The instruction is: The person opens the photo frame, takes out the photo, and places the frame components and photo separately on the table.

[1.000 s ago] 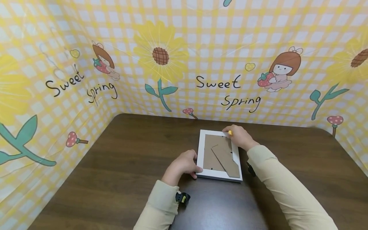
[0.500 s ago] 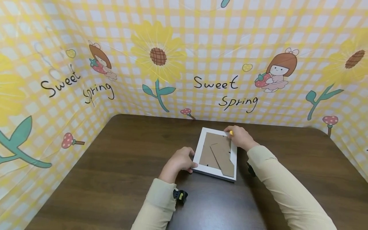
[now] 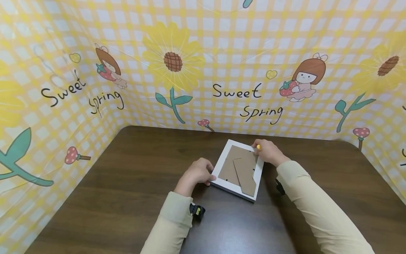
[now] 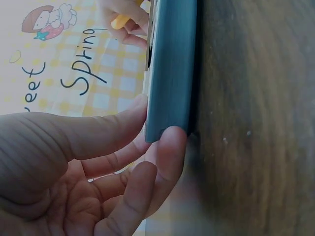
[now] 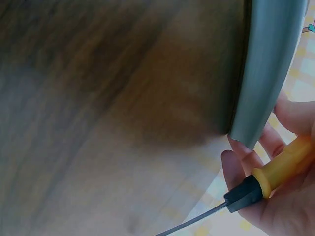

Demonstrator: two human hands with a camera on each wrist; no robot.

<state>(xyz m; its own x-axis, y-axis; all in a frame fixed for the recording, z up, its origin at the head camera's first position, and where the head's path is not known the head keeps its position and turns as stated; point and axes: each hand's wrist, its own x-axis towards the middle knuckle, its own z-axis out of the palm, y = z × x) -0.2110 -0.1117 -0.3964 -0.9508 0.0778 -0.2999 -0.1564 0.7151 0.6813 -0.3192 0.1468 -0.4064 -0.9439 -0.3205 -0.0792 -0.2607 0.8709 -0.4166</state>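
A white picture frame (image 3: 231, 187) lies face down on the dark table, slightly turned. Its brown backing board (image 3: 229, 167) shows, with a folded-flat easel leg (image 3: 245, 178) on it. My left hand (image 3: 197, 172) grips the near left corner, thumb on top; in the left wrist view a finger presses the side edge (image 4: 172, 73). My right hand (image 3: 269, 152) holds the far right corner between thumb and fingers. Tucked in that same palm is a screwdriver (image 5: 283, 169) with a yellow handle, black collar and thin metal shaft; its tip lies outside the view.
A brown wooden table (image 3: 142, 169) extends around the frame. Checked yellow cloth (image 3: 133, 102) with printed flowers and lettering hangs behind the table and along its left side. Black wrist devices (image 3: 197, 211) sit at the cuffs of pale sleeves.
The frame has turned clockwise as seen from above, its far end to the right and near end to the left. My left hand has moved slightly left and away with its corner.
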